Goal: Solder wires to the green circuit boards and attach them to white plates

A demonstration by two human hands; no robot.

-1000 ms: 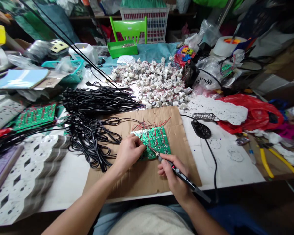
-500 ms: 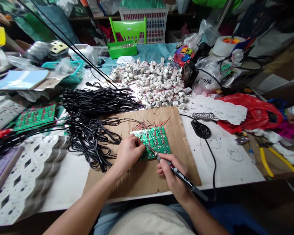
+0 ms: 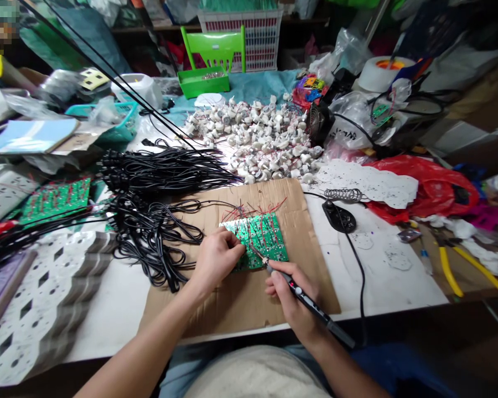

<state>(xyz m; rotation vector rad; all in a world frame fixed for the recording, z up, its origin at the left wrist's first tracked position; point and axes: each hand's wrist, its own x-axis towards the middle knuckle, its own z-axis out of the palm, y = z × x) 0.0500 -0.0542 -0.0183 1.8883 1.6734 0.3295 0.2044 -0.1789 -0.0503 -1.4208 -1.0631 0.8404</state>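
The soldering iron (image 3: pixel 307 299) has shifted slightly, pinched pen-like by the right hand (image 3: pixel 294 307), likely for precision, while the left hand (image 3: pixel 216 257) presses its fingers together over the circuit board (image 3: pixel 263 240), any pinched piece hidden.

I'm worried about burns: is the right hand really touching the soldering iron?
Touching. The head view shows the right hand wrapped around the soldering iron, thumb against its handle.

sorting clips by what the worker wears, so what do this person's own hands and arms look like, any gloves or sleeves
Both the left hand and right hand are bare: no gloves, and no watch or bracelet shows at either wrist. No sleeves show on the forearms. Below them are a pale top and bluish trousers.
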